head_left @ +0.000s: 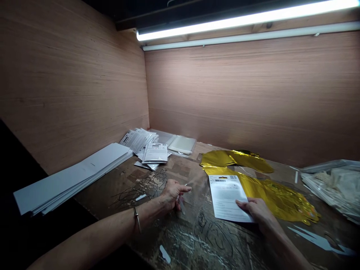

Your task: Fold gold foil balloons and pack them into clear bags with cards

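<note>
Far L: stack of long wht cards (81, 170), then pile of printed packs (155, 154). L hand (172, 192) over tbl (180, 168), fingers bunched; blurred clear film (182, 206) close by, can't tell if pinched. Printed card (227, 198), partly over gold foil (272, 195), pinched at lower R edge by R hand (257, 210), thumb on top.

Wood-grain left wall (73, 82); matching back wall (253, 97), right of centre. Lit tube light (247, 18) along top. Scuffed brown desk (180, 165) below.

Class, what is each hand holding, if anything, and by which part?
The right hand holds a white card by its lower right edge. Whether the left hand holds anything cannot be told.
</note>
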The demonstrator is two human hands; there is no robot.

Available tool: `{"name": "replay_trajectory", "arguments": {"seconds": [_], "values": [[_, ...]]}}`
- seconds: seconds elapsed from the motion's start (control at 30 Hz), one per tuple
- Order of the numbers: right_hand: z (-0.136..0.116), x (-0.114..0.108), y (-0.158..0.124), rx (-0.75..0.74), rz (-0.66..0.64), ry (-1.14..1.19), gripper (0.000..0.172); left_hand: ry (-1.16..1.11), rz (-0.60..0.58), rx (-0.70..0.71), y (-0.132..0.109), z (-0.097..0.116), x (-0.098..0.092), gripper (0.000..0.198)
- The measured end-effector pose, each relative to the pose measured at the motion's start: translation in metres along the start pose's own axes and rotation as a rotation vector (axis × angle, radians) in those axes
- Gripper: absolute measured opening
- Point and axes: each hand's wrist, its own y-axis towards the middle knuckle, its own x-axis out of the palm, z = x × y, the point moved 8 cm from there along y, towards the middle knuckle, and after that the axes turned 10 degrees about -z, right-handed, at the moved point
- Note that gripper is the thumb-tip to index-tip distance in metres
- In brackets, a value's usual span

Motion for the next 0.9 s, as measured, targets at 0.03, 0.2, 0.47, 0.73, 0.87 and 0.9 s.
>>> {"name": "replay_trajectory", "arguments": {"seconds": [0.03, 0.2, 0.47, 0.73, 0.87, 0.9], "values": [[0.000, 0.001, 0.000, 0.004, -0.008, 0.012, 0.017, -0.003, 0.044, 0.004, -0.002, -0.001, -0.003, 0.038], [0.000, 0.001, -0.001, 0.016, -0.038, 0.036, 0.020, -0.068, -0.009, 0.039, -0.007, -0.002, 0.004, 0.037], [0.001, 0.004, 0.002, 0.016, -0.062, 0.045, 0.020, -0.023, -0.198, -0.107, -0.004, -0.020, 0.015, 0.019], [-0.007, -0.013, -0.033, -0.009, -0.207, 0.268, 0.020, -0.103, -0.146, -0.039, -0.006, -0.018, 0.022, 0.014], [0.008, 0.013, -0.075, 0.081, -0.485, 0.287, 0.031, -0.163, -0.113, 0.045, -0.001, -0.010, 0.021, 0.017], [0.014, 0.024, -0.084, 0.097, -0.547, 0.298, 0.032, -0.168, -0.112, 0.050, 0.000, -0.008, 0.021, 0.017]]}}
